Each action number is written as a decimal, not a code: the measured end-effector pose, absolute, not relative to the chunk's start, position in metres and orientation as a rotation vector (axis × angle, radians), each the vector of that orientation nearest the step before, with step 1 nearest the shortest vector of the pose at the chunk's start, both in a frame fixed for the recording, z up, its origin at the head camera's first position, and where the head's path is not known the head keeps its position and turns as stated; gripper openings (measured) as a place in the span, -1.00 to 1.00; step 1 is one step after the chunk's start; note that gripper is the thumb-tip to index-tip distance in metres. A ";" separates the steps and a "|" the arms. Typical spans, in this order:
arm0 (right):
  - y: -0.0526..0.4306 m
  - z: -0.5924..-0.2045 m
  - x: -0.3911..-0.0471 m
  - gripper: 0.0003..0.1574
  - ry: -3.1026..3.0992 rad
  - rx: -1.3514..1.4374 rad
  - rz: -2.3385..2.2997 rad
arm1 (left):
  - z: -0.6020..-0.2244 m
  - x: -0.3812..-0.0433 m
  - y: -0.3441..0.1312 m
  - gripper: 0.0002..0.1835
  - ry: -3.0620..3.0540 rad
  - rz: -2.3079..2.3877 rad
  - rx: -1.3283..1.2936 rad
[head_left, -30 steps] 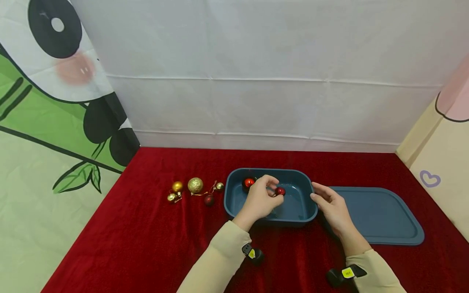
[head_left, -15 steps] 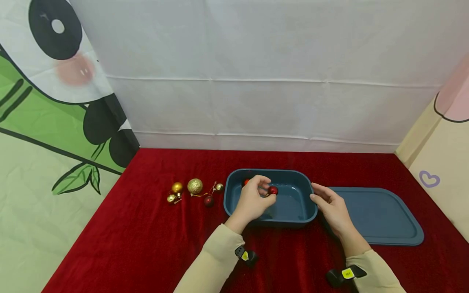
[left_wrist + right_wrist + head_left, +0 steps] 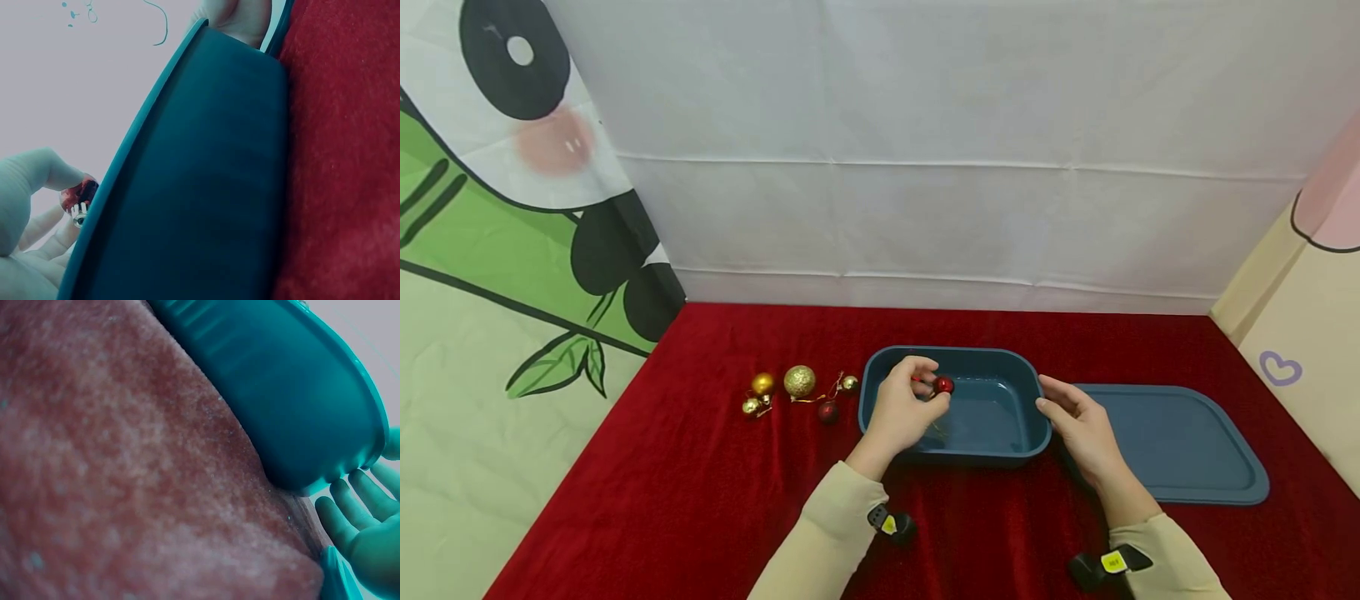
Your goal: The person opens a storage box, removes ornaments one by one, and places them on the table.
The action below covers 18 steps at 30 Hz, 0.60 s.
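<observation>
A small shiny red Christmas bauble (image 3: 943,385) is pinched by my left hand (image 3: 898,408) over the left half of the blue plastic box (image 3: 996,454). In the left wrist view, the bauble (image 3: 74,192) shows a silvery cap just beyond the box rim. A thin gold thread hangs below these fingers. More red shows behind them in the box, mostly hidden. At the box's right end my right hand (image 3: 1082,429) touches the rim. The right wrist view shows its fairly straight fingers (image 3: 356,506) against the outer wall.
Left of the box lie gold and dark red baubles: a glittery gold one (image 3: 800,381), a dark red one (image 3: 828,412) and several small gold ones (image 3: 763,383). A flat blue lid (image 3: 1180,442) lies to the right. Red cloth (image 3: 700,500) covers the table; a white sheet (image 3: 925,208) hangs behind.
My left hand has moved leftward inside the box's outline with the red bauble still pinched. The right hand has stayed at the box's right end.
</observation>
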State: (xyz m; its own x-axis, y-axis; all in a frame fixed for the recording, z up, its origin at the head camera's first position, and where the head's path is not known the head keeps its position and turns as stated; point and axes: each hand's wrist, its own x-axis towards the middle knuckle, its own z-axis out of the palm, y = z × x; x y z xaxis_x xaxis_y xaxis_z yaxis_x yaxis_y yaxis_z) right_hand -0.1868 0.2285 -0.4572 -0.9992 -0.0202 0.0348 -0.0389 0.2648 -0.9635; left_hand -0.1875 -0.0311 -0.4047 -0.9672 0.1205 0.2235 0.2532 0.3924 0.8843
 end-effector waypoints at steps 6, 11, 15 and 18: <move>0.228 -0.457 -0.187 -0.34 -2.484 0.055 1.894 | -0.408 -0.188 -0.038 -0.59 -2.489 -1.635 -0.298; 0.228 -0.458 -0.187 -0.34 -2.480 0.056 1.896 | -0.409 -0.186 -0.045 -0.59 -2.441 -1.667 -0.266; 0.227 -0.458 -0.187 -0.34 -2.478 0.057 1.892 | -0.411 -0.186 -0.049 -0.59 -2.385 -1.709 -0.243; 0.227 -0.458 -0.187 -0.34 -2.473 0.062 1.892 | -0.412 -0.187 -0.052 -0.59 -2.339 -1.740 -0.227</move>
